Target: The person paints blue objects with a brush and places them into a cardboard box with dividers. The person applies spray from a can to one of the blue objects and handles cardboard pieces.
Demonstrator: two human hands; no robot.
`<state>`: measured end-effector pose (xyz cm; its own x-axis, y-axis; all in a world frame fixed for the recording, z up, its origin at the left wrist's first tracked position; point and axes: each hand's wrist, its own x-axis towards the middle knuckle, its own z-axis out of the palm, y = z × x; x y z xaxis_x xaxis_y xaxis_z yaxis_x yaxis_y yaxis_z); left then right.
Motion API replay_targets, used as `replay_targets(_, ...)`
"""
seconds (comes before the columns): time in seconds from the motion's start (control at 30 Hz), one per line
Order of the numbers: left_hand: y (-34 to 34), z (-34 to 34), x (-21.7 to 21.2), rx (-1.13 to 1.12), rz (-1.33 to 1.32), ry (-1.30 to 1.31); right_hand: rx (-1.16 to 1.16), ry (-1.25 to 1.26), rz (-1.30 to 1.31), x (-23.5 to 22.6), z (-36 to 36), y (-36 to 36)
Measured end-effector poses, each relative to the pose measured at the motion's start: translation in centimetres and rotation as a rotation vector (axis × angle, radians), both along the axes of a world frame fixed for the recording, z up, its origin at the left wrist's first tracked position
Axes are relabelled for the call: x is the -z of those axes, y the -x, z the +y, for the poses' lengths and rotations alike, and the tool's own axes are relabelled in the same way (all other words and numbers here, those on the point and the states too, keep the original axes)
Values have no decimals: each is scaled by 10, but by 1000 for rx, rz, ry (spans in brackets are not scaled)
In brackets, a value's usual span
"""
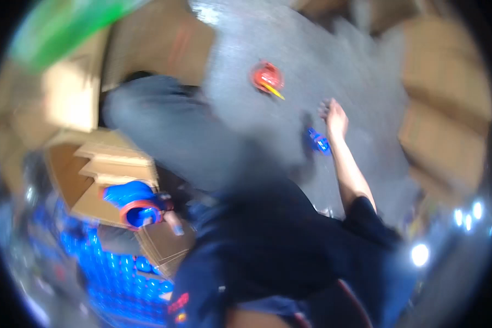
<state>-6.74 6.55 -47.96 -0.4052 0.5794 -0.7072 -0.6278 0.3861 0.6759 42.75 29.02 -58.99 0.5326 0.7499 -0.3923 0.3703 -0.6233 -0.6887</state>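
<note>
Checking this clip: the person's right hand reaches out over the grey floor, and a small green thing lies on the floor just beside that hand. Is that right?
Not quite. The right hand does reach out over the grey floor, but the small thing lying beside it is blue, not green. The head view shows this, though it is blurred. A red roll lies farther off on the floor.

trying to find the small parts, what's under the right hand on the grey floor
Beside and partly under the right hand lies a small blue object on the grey floor. The picture is blurred, so whatever the palm covers cannot be seen, nor whether the fingers grip anything.
</note>
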Motion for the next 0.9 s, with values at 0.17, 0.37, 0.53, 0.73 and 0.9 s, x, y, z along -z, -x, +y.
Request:
replay_targets(0.17, 1, 12, -2, -19, -60, -96, -253, -103, 418, -7, 6, 120)
replay_targets(0.37, 44, 12, 2, -140, -70, -261, -1010, -589, 338, -128, 57, 282)
replay_targets(0.53, 128, 2, 30, -197, -166, -419, -1486, -1018, 325, -181, 96, 391)
replay_targets(0.73, 236, 61, 13, -89, -516, -754, -1527, -842, 91, -202, 160, 527)
replay_targets(0.9, 263, 75, 32, -81, -544, -694, -1432, -495, -357, -126, 267, 631)
